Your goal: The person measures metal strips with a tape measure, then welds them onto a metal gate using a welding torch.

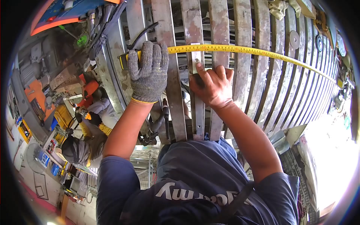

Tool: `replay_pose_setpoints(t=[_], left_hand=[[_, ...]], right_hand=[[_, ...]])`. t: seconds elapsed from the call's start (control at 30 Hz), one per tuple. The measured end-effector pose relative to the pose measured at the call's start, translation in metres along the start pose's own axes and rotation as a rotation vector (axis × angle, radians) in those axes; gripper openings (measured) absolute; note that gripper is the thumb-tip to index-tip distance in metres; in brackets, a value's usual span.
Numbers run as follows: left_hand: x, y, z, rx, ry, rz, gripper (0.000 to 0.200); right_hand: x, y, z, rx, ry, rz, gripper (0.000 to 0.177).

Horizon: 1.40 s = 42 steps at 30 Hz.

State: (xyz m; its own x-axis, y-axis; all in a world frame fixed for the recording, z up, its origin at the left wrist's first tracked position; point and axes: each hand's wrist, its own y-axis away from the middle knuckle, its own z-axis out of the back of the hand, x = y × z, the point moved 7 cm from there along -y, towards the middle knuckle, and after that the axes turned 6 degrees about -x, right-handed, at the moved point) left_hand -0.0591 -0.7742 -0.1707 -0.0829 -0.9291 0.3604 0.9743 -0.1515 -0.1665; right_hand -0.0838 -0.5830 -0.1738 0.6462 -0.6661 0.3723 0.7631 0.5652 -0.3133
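Note:
My left hand [147, 71], in a grey knit glove, lies over a yellow-and-black tape measure [123, 61], whose case shows at the thumb side. Its yellow blade [236, 49] runs out to the right across the metal slats. My right hand [213, 84] is bare, with the index fingertip on a small pale metal strip [196, 59] that has a hole. This strip lies on a slat and meets the blade at its far end. The other fingers are curled. A dark patch shows between thumb and index finger; I cannot make out what it is.
A slatted metal bench [240, 75] spans the front, with gaps between slats. Grinding discs [294, 39] lie at the right. Cables [108, 26] and an orange-edged blue case [60, 15] are at upper left. A co-worker [88, 131] with yellow sleeves is at left, near tools.

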Motion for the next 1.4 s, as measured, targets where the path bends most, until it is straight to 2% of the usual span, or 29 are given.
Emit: replay_pose_setpoints(t=[0.83, 1.0, 1.1, 1.17, 1.23, 1.27, 1.33, 1.4], left_hand=[[0.000, 0.001, 0.001, 0.008, 0.033, 0.031, 0.045], [0.001, 0.002, 0.001, 0.014, -0.041, -0.004, 0.046], [0.005, 0.016, -0.020, 0.031, -0.030, -0.007, 0.046], [0.001, 0.023, -0.026, 0.127, -0.196, -0.126, 0.042], [0.004, 0.030, -0.044, 0.140, -0.343, -0.153, 0.047], [0.007, 0.034, -0.056, 0.147, -0.429, -0.138, 0.050], [0.010, 0.041, -0.064, 0.130, -0.333, -0.039, 0.056], [0.018, 0.033, -0.057, 0.025, 0.103, 0.120, 0.059]], right_hand=[[-0.001, -0.001, 0.002, -0.021, -0.021, -0.004, 0.060], [-0.001, 0.001, 0.000, 0.001, -0.018, -0.011, 0.063], [-0.002, 0.005, -0.004, -0.021, -0.043, -0.007, 0.063], [-0.003, 0.012, -0.010, 0.054, -0.001, 0.005, 0.058], [0.000, 0.002, 0.003, 0.083, -0.109, -0.005, 0.055], [0.002, 0.001, 0.005, 0.015, -0.089, -0.008, 0.055], [0.003, 0.001, 0.003, -0.084, -0.076, -0.001, 0.058], [0.003, -0.001, 0.004, -0.108, -0.081, -0.008, 0.059]])
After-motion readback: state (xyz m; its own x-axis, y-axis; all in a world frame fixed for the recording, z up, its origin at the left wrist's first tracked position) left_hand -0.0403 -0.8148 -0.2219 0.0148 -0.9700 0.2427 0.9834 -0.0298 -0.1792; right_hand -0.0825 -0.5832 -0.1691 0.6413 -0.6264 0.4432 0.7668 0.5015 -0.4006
